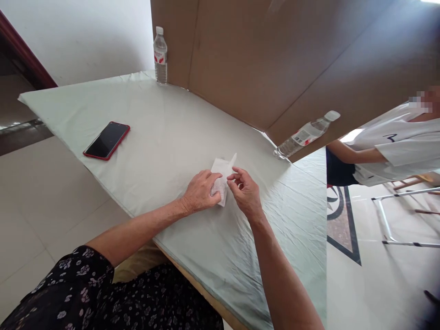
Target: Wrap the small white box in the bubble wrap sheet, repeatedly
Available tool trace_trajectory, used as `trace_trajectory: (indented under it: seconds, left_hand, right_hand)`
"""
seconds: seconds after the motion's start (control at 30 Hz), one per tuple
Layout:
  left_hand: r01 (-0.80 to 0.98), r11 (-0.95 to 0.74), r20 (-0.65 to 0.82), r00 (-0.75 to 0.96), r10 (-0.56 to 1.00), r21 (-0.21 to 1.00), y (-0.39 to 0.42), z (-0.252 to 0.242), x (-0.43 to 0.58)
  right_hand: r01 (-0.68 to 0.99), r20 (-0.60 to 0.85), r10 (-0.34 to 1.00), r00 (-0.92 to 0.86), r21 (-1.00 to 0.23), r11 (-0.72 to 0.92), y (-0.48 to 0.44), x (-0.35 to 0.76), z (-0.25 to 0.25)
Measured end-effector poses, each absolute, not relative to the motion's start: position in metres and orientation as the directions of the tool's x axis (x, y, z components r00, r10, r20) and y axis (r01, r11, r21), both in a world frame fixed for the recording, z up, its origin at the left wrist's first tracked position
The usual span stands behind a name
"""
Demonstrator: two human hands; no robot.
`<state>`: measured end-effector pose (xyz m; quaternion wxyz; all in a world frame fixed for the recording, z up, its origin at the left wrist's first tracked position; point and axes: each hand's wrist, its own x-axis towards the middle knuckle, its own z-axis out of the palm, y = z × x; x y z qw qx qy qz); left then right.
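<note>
A small white packet, seemingly a tissue pack [219, 185], lies on the pale green tablecloth [165, 133]. My left hand [202, 190] grips it from the left, its thumb and fingers pressed around the near part. A thin white flap [233, 160] sticks up at the pack's far right corner. My right hand [244, 190] is at the pack's right edge, with thumb and fingertips drawn together in a pinch. Whatever lies between those fingertips is too small to make out.
A phone in a red case [107, 140] lies to the left. A tall brown board [240, 59] stands behind, with one water bottle [160, 57] upright beside it and another bottle [307, 135] appearing tilted. A person in a white shirt [395, 142] sits at right.
</note>
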<state>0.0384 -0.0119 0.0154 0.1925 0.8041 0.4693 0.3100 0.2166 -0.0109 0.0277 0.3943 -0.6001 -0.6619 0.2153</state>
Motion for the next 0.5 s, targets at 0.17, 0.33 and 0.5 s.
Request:
trace_trajectory:
  seconds: [0.17,0.33,0.5]
  left_hand:
    - [0.609,-0.61,0.428,0.436,0.792,0.507,-0.012,0.015,0.037]
    - [0.588,-0.66,0.385,0.536,0.751,0.469,-0.01,0.015,0.036]
    - [0.576,-0.657,0.404,0.518,0.754,0.486,-0.01,0.012,0.036]
  right_hand:
    - [0.674,0.161,0.984,-0.076,-0.719,0.17,0.005,0.209,0.024]
    - [0.592,0.217,0.974,0.073,-0.795,0.133,0.01,0.221,0.019]
    - [0.37,-0.13,0.971,0.199,-0.908,-0.198,0.027,0.233,0.02]
